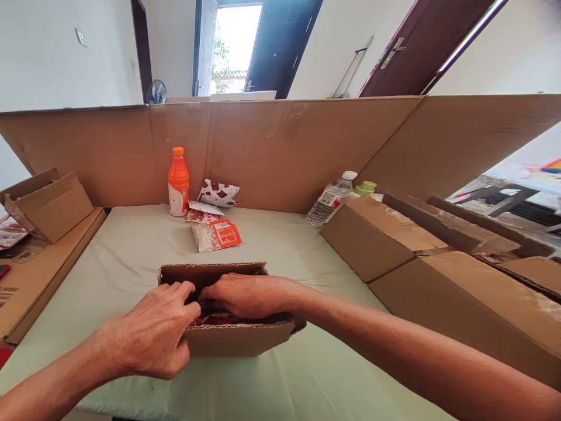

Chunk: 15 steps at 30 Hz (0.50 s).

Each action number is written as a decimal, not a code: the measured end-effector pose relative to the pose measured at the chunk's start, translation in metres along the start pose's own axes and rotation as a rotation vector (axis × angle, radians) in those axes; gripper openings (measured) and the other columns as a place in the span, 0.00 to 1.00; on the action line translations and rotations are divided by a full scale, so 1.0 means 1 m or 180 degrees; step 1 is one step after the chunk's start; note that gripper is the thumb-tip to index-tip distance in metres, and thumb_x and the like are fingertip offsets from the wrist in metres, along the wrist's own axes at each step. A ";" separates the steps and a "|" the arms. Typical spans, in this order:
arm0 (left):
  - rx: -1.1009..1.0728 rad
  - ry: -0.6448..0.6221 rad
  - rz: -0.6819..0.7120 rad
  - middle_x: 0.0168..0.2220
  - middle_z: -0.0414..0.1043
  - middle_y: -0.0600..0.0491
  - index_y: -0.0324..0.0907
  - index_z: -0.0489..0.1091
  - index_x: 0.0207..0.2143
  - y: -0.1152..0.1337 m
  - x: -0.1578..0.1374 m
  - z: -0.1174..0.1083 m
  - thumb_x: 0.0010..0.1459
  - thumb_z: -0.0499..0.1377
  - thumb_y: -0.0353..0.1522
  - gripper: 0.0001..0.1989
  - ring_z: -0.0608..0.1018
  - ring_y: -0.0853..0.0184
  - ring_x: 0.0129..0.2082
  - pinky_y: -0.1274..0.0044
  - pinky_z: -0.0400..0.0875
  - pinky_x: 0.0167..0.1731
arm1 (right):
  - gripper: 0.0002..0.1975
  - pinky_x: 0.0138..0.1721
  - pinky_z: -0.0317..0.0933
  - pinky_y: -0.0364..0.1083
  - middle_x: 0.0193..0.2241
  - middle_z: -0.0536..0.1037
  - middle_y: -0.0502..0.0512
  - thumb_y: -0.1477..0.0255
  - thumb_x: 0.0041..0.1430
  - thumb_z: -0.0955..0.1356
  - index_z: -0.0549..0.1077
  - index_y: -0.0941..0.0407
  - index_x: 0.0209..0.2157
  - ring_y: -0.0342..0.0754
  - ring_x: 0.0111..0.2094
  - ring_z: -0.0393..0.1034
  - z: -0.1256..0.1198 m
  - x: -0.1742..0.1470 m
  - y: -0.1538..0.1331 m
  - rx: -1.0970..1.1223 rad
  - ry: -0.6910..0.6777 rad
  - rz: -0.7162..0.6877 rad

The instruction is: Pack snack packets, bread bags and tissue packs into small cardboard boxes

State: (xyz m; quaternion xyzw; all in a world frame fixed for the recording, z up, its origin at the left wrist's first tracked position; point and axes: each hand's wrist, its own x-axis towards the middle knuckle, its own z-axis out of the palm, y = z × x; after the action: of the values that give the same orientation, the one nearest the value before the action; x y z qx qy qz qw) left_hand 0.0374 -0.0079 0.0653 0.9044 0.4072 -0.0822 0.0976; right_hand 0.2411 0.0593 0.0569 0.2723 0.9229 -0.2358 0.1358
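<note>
1. The green-covered table (135,245) spreads beneath the open box (228,342).
2. A brown cardboard panel (263,134) stands upright along the side beyond the open box.
3. Large cartons (464,292) sit to the right of the open box.
4. The open box itself, its top uncovered, stands at the near side, with both hands at it.
5. The left hand (153,327) is at the open box's left end; its grip pinches the cardboard edge, fingers curled over, thumb outside.
6. The right hand (245,295) reaches inside the open box; its fingertips are hidden, so I cannot tell whether its grip is spread or pressed together.
7. An orange bottle (177,181) stands beyond the open box, slightly left.
8. Red material (214,319) shows inside the open box, partly covered.
</note>
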 end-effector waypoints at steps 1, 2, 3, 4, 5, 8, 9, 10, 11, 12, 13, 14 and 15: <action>-0.0023 -0.0172 0.0031 0.44 0.75 0.42 0.39 0.73 0.38 0.000 0.001 -0.002 0.52 0.59 0.28 0.10 0.78 0.53 0.43 0.61 0.76 0.47 | 0.13 0.38 0.64 0.45 0.41 0.84 0.59 0.77 0.66 0.65 0.80 0.58 0.46 0.51 0.39 0.78 -0.001 -0.007 0.004 0.0143 0.0214 -0.0135; -0.0037 -0.0348 0.0064 0.42 0.76 0.43 0.39 0.74 0.38 0.000 0.002 -0.004 0.52 0.59 0.28 0.09 0.79 0.54 0.42 0.61 0.76 0.47 | 0.13 0.39 0.66 0.45 0.41 0.84 0.58 0.76 0.67 0.64 0.80 0.57 0.46 0.49 0.39 0.78 -0.004 -0.015 0.009 0.0324 0.0546 -0.0267; -0.0049 -0.0488 0.0101 0.39 0.77 0.44 0.39 0.74 0.37 0.001 0.003 -0.005 0.53 0.59 0.28 0.09 0.80 0.54 0.40 0.61 0.76 0.46 | 0.14 0.40 0.67 0.45 0.40 0.84 0.56 0.74 0.68 0.63 0.80 0.55 0.47 0.48 0.39 0.78 -0.009 -0.021 0.018 0.0518 0.1008 -0.0351; -0.0063 -0.0575 0.0136 0.38 0.78 0.45 0.39 0.74 0.37 0.001 0.004 -0.006 0.53 0.59 0.28 0.08 0.80 0.54 0.39 0.61 0.76 0.46 | 0.15 0.40 0.68 0.45 0.40 0.84 0.55 0.72 0.70 0.62 0.79 0.55 0.48 0.47 0.39 0.78 -0.017 -0.026 0.029 0.0678 0.1560 -0.0329; -0.0090 -0.0597 0.0159 0.37 0.78 0.45 0.39 0.74 0.36 0.001 0.005 -0.004 0.53 0.60 0.28 0.07 0.80 0.54 0.39 0.61 0.76 0.46 | 0.17 0.41 0.69 0.44 0.40 0.84 0.55 0.71 0.72 0.60 0.78 0.54 0.50 0.47 0.39 0.78 -0.026 -0.026 0.044 0.0729 0.2107 -0.0124; -0.0143 -0.0343 0.0304 0.37 0.79 0.46 0.40 0.75 0.36 -0.004 0.010 0.014 0.52 0.62 0.31 0.07 0.80 0.56 0.37 0.64 0.76 0.42 | 0.19 0.43 0.71 0.45 0.44 0.83 0.56 0.72 0.73 0.56 0.77 0.56 0.52 0.47 0.43 0.78 -0.052 0.001 0.103 0.0302 0.2932 0.1132; -0.0097 -0.0183 0.0399 0.36 0.79 0.46 0.40 0.75 0.35 -0.007 0.012 0.024 0.52 0.62 0.32 0.07 0.79 0.57 0.34 0.65 0.75 0.40 | 0.18 0.47 0.71 0.47 0.46 0.83 0.57 0.74 0.71 0.59 0.77 0.57 0.52 0.49 0.45 0.78 -0.058 0.019 0.125 0.0180 0.2862 0.1405; -0.0013 0.0002 0.0505 0.35 0.79 0.46 0.40 0.75 0.34 -0.010 0.014 0.035 0.53 0.62 0.32 0.06 0.79 0.58 0.32 0.67 0.74 0.37 | 0.16 0.49 0.70 0.49 0.48 0.82 0.59 0.76 0.68 0.62 0.77 0.58 0.51 0.51 0.46 0.77 -0.061 0.041 0.147 0.0099 0.2751 0.1575; 0.0094 0.0221 0.0617 0.33 0.79 0.47 0.40 0.75 0.33 -0.013 0.015 0.046 0.55 0.62 0.32 0.04 0.78 0.60 0.30 0.69 0.72 0.35 | 0.16 0.52 0.69 0.51 0.50 0.81 0.60 0.78 0.65 0.65 0.77 0.58 0.51 0.53 0.49 0.76 -0.061 0.064 0.167 0.0023 0.2616 0.1677; 0.0197 0.0456 0.0707 0.32 0.79 0.48 0.41 0.74 0.31 -0.016 0.015 0.056 0.57 0.61 0.30 0.03 0.77 0.62 0.28 0.70 0.71 0.33 | 0.16 0.54 0.68 0.53 0.51 0.80 0.62 0.80 0.63 0.67 0.77 0.59 0.52 0.56 0.51 0.75 -0.059 0.088 0.184 -0.0041 0.2495 0.1725; 0.0261 0.0685 0.0764 0.31 0.79 0.49 0.41 0.73 0.30 -0.019 0.015 0.065 0.60 0.59 0.28 0.05 0.77 0.63 0.27 0.71 0.69 0.32 | 0.16 0.55 0.68 0.55 0.52 0.79 0.63 0.79 0.63 0.69 0.77 0.60 0.52 0.57 0.53 0.74 -0.055 0.110 0.198 -0.0116 0.2392 0.1765; 0.0273 0.0917 0.0766 0.30 0.79 0.51 0.41 0.73 0.30 -0.021 0.015 0.072 0.63 0.57 0.27 0.08 0.76 0.65 0.26 0.72 0.68 0.31 | 0.16 0.55 0.68 0.57 0.53 0.78 0.64 0.77 0.63 0.70 0.76 0.60 0.53 0.57 0.54 0.73 -0.051 0.131 0.209 -0.0194 0.2309 0.1798; 0.0239 0.1147 0.0729 0.28 0.78 0.53 0.41 0.72 0.30 -0.022 0.014 0.078 0.66 0.56 0.27 0.10 0.75 0.66 0.25 0.73 0.68 0.31 | 0.16 0.55 0.68 0.58 0.54 0.77 0.63 0.74 0.65 0.71 0.75 0.59 0.54 0.57 0.54 0.72 -0.047 0.148 0.217 -0.0264 0.2253 0.1828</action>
State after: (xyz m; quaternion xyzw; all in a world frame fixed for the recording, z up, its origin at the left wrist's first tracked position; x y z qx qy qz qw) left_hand 0.0240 -0.0026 -0.0159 0.9478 0.3094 0.0772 -0.0019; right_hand 0.2376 0.3091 -0.0381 0.5753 0.8083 -0.0439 -0.1173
